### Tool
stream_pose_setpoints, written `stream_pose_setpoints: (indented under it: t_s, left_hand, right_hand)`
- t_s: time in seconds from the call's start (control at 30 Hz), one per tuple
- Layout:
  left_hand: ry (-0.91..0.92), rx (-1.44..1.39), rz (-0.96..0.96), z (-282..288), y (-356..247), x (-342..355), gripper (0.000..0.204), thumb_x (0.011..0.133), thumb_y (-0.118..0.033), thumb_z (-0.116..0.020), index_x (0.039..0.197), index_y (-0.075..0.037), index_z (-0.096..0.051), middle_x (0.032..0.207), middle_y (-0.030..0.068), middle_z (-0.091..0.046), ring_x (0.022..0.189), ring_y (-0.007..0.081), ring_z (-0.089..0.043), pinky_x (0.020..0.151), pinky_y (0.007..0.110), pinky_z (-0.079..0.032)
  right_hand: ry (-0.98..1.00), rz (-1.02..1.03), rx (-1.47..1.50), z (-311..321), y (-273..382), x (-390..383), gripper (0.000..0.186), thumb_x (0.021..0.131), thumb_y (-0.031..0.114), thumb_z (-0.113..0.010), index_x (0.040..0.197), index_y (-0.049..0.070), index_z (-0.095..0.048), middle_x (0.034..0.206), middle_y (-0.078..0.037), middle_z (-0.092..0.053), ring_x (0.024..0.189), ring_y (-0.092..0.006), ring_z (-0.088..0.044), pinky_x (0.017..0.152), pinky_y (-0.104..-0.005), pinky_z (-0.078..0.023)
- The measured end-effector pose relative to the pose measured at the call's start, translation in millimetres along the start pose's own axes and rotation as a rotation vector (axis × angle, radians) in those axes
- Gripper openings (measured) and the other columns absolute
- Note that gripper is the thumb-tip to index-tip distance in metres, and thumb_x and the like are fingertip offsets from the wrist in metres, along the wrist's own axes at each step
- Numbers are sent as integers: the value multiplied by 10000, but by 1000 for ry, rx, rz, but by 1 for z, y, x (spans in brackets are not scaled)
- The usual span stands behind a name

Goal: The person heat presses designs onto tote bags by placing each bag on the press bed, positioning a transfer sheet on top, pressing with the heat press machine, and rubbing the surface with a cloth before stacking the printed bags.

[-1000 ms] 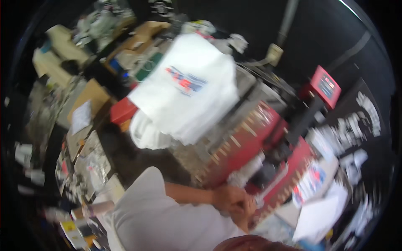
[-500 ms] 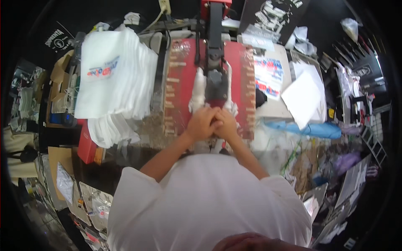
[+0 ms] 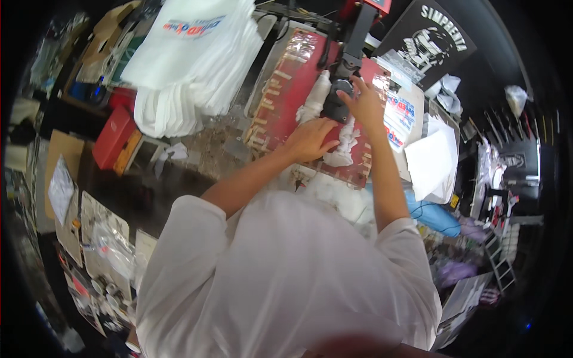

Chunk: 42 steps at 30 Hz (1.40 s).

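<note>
In front of me stands a heat press (image 3: 280, 95) with a wide red top plate, worn tape along its edges and a black arm (image 3: 356, 42) over the middle. White wrapping covers the press handle bars (image 3: 314, 98). My left hand (image 3: 310, 141) lies at the plate's front, beside the lower end of the left wrapped bar, fingers stretched out and thumb apart. My right hand (image 3: 365, 102) reaches over the plate's right part with fingers spread, at the black centre block (image 3: 339, 101). Nothing shows in either hand.
A thick stack of white printed bags (image 3: 191, 53) lies at the left, above a red box (image 3: 114, 140). Right of the press are printed transfer sheets (image 3: 399, 116) and white sheets (image 3: 431, 160). A blue plastic bundle (image 3: 439, 218) lies nearer me.
My hands, together at the front of the handle before, have parted. The right one has moved up and right to the centre block. The whole view has turned, tilting the press rightward.
</note>
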<state>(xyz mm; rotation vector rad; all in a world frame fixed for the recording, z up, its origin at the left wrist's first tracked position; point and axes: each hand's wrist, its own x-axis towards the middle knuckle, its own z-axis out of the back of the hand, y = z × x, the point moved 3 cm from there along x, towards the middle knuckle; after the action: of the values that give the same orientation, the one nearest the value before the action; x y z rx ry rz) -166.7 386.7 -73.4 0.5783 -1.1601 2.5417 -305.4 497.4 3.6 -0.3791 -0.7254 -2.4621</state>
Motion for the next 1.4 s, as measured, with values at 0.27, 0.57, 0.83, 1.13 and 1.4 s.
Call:
stream_pose_setpoints:
  t_s: [0.27, 0.57, 0.83, 1.13, 1.4]
  left_hand:
    - [-87, -26, -62, -8, 10, -5, 373, 891, -288, -612, 1166, -46, -544, 1098, 150, -596, 1022, 337, -584, 884, 429, -479]
    - [-90, -77, -42, -6, 9, -9, 266, 838, -166, -605, 1079, -67, -552, 990, 128, -601, 949, 320, -604, 840, 443, -485]
    - [-101, -93, -100, -5, 11, -6, 225, 830, -143, -597, 1035, -59, -560, 969, 123, -590, 919, 314, -594, 828, 440, -480]
    - [-68, -108, -133, -7, 15, -3, 114, 746, -135, -627, 820, -48, -630, 818, 101, -603, 821, 307, -576, 764, 421, -468]
    - [176, -55, -309, 4, 1, -6, 195, 612, -203, -693, 719, -63, -610, 760, 72, -600, 768, 288, -574, 720, 406, -441]
  right_hand:
    - [426, 109, -426, -42, -3, 43, 627, 723, 420, -784, 1191, 28, -641, 885, -229, -697, 884, -347, -688, 792, -414, -534]
    - [372, 15, -341, -36, 6, 33, 590, 697, 394, -787, 1153, 37, -671, 968, -221, -699, 919, -355, -681, 820, -420, -524]
    - [37, 170, -207, -22, 4, 8, 551, 904, 319, -626, 1333, -7, -508, 1297, -228, -548, 1188, -390, -530, 994, -422, -432]
    - [135, 149, -103, -39, 17, -45, 631, 923, 326, -597, 1415, -23, -410, 1483, -213, -387, 1401, -376, -324, 1087, -412, -367]
    - [-110, -38, 251, -54, 13, -144, 254, 984, 177, -496, 863, -18, -604, 787, -161, -580, 737, -329, -572, 661, -394, -446]
